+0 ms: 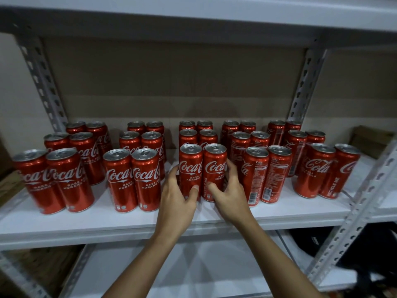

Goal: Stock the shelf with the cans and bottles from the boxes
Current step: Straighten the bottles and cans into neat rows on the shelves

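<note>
- Cans of red Coca-Cola stand upright on the white shelf [279, 214], grouped in five double columns, three rows deep
- front pair of cans in the middle column: the left can [190, 168] and the right can [215, 168] stand touching each other near the shelf's front edge, logos facing out
- left hand [178, 198] is curled round the left can, thumb pressed on its lower front, fingers wrapped behind its left side
- right hand [231, 190] is curled round the right can, thumb on its lower front, fingers reaching round its right side, just beside the neighbouring can [255, 175] that shows its printed back label
- both forearms reach up from the bottom of the view, over the shelf's front lip
- far-left column [53, 179] and the next column [133, 177] show their logos; the far-right column [326, 168] has cans turned at mixed angles
- grey slotted uprights [43, 82] carry the shelf, with a brown cardboard panel [171, 82] behind the cans
- lower white shelf [171, 272] lies below, with something dark [322, 244] at its right, too dim to tell what
</note>
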